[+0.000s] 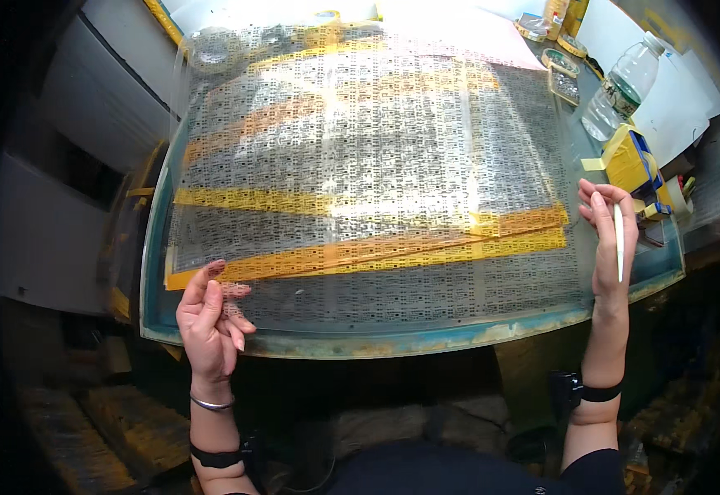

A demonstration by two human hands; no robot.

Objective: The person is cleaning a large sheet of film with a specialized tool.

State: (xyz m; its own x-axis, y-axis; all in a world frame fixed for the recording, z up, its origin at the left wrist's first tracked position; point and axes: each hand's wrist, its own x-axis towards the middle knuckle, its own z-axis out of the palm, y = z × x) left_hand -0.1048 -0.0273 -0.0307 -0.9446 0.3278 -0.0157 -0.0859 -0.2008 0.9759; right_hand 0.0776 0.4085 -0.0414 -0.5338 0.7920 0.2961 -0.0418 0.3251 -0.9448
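Note:
A large see-through film (393, 289) printed with dense rows of small dark marks spreads over the light table. My left hand (210, 318) is closed at its near left corner, thumb on top, with the other fingers showing through the printed film. At the right edge, my right hand (610, 231) has a slim white stick (620, 243) tucked in it, lying along the palm toward the wrist. Its thumb and index finger are bent close to the film's edge; whether they touch it I cannot tell. Yellow and orange strips (360, 254) show beneath the film.
The table has a worn blue-green frame (426, 341). Along the right side stand a yellow-and-blue tape dispenser (634, 161) and a clear plastic bottle (624, 87). Tape rolls (559, 62) and white paper (677, 111) lie farther back. A grey cabinet (100, 82) rises at the left.

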